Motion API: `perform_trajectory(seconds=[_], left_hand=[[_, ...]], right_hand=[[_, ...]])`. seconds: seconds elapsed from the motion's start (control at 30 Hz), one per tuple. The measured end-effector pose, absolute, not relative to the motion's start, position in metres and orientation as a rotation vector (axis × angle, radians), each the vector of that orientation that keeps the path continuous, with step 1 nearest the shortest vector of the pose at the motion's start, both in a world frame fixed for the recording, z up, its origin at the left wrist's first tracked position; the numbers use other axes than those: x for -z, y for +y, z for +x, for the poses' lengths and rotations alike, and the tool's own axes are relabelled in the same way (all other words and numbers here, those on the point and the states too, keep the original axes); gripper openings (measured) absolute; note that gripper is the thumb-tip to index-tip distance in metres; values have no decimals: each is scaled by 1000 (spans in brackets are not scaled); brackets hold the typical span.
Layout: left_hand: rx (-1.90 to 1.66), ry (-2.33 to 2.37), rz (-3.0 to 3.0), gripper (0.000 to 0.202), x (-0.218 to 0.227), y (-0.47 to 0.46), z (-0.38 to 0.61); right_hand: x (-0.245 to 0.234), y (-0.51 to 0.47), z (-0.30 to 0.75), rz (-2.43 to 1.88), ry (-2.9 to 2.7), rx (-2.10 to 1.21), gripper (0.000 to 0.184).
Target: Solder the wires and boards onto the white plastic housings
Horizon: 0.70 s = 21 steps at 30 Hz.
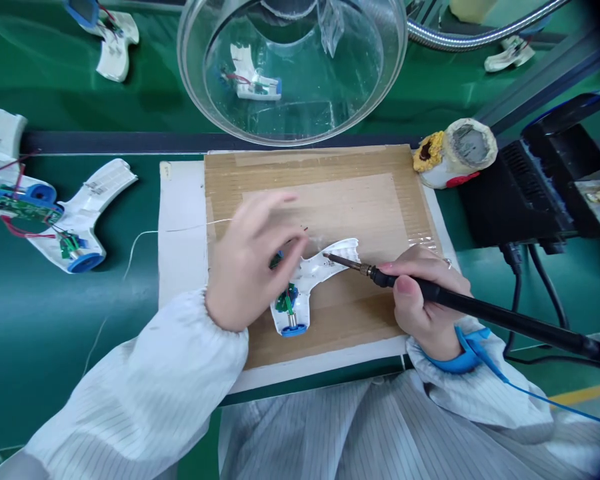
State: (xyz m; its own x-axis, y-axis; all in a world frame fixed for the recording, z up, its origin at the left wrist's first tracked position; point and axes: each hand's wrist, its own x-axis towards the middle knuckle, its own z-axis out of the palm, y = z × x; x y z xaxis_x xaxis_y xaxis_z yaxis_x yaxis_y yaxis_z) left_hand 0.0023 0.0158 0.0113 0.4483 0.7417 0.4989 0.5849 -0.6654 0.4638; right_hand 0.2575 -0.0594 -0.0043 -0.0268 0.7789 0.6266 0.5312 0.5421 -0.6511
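Our left hand (253,263), fingers spread apart, rests on a white plastic housing (330,270) atop cardboard (330,180). Our right hand (425,300), fingers clamped around a soldering iron (495,317), holds its tip at the housing.

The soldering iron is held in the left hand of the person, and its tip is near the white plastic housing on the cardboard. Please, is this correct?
Not quite. The head view shows the soldering iron in the right hand, not the left. The rest stands: its tip is near the white plastic housing on the cardboard.
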Motion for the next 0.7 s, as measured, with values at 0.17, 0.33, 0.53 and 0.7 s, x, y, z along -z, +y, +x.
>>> perform_trajectory(seconds=[0.17,0.33,0.53,0.7], left_hand=[[-951,1450,2563,19,-29,30,-13],[-569,1282,2620,23,-40,24,1],[-636,1314,2479,21,-41,22,3],[-663,1213,2356,22,-52,19,3]], right_hand=[[2,-64,260,-1096,-1621,-273,20],[4,-67,260,-1124,-1622,-327,18],[5,-65,260,-1111,-1642,-338,16],[4,-68,264,-1097,-1624,-297,23]])
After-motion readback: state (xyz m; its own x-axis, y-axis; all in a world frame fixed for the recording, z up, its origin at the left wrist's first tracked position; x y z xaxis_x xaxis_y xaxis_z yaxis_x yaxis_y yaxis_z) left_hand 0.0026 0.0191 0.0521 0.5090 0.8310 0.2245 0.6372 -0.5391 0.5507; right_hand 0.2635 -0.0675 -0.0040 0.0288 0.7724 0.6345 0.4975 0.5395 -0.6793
